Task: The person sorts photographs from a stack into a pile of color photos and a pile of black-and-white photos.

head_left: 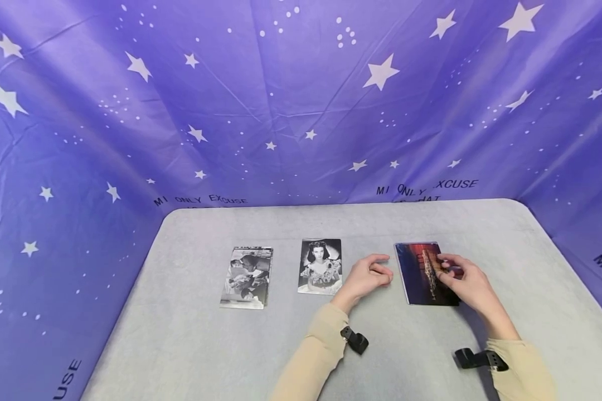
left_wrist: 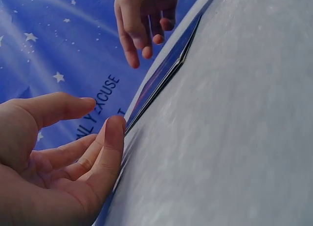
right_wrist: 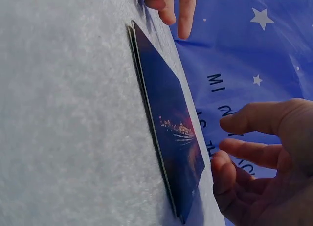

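Both sleeved forearms are flanking the colour postcard stack [head_left: 425, 273]; right hand [head_left: 464, 281] is hovering over it, left hand [head_left: 366, 277] beside, both loosely open (empty). Gripping is needed next.

**Counter, two prints, star cloth**

Grey counter [head_left: 180, 345], rounded far corners, felt-like surface. Two black-and-white photos lie flat on it, side by side, apart: left photo [head_left: 247, 277] shows a busy scene, too small to make out; portrait photo [head_left: 320, 266] shows a figure in a ruffled dress. Purple backdrop [head_left: 301, 100] with white stars and dots wraps three sides; printed text reads "MI ONLY EXCUSE".
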The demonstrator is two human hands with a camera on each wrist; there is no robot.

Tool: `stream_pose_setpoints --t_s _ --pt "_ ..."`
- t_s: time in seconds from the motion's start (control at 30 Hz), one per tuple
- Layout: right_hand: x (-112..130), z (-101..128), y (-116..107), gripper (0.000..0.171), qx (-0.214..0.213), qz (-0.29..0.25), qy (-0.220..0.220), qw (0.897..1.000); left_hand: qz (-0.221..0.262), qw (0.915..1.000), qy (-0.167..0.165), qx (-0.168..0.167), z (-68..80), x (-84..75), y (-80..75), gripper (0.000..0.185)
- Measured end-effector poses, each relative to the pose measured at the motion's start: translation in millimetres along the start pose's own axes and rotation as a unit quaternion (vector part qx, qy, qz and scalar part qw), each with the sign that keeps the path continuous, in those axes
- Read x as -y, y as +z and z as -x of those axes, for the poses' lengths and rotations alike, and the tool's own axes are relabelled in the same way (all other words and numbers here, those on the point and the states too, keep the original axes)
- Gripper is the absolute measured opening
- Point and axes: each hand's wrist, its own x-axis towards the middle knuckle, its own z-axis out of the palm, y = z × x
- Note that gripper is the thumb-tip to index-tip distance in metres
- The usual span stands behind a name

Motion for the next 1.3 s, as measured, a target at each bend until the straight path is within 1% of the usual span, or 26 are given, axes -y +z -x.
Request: stream_pose_setpoints --t_s 0.1,0.23,0.47,0.6,0.73,0.87,0.93,1.13,1.3 --pt "2.6 -0.1 0.2 0.035 0.009 -0.009 -0.014 1.000 -0.013 0.9999 0.001 0.002 4.5 -2.6 -7.5 0.050" --pt "8.8 -1.5 -0.2 0.032 0.024 -0.012 -0.042 0.999 -0.019 0.9998 0.000 0.002 8.8 -5.1 -17.2 0.050" --pt "19.4 -7.7 2.6 0.033 0.084 -0.038 -0.083 0.992 -0.021 0.9998 0.003 0.001 17.6 -9.6 -35.1 0.052" --pt "22.9 -11.2 7.9 0.033 0.103 -0.047 -0.098 0.989 -0.022 0.9997 0.001 -0.008 22.0 -10.7 -44.4 0.052" --pt "27.6 -14.7 14.7 0.033 0.115 -0.052 -0.100 0.987 -0.015 0.9996 0.002 -0.024 25.2 -10.4 -52.4 0.051" --pt "30.8 -17.2 21.4 0.032 0.114 -0.064 -0.112 0.985 -0.007 0.9995 0.001 -0.031 26.6 -9.8 -60.2 0.051" --pt "30.9 -18.2 25.0 0.033 0.117 -0.080 -0.117 0.983 -0.007 0.9994 0.000 -0.034 27.5 -10.1 -64.0 0.050" --pt "33.0 -19.6 36.2 0.042 0.126 -0.128 -0.102 0.978 -0.010 0.9990 -0.004 -0.042 32.9 -11.1 -74.3 0.052" --pt "38.1 -19.6 47.4 0.049 0.124 -0.178 -0.104 0.971 -0.011 0.9987 0.008 -0.049 37.8 -10.8 -84.3 0.054"
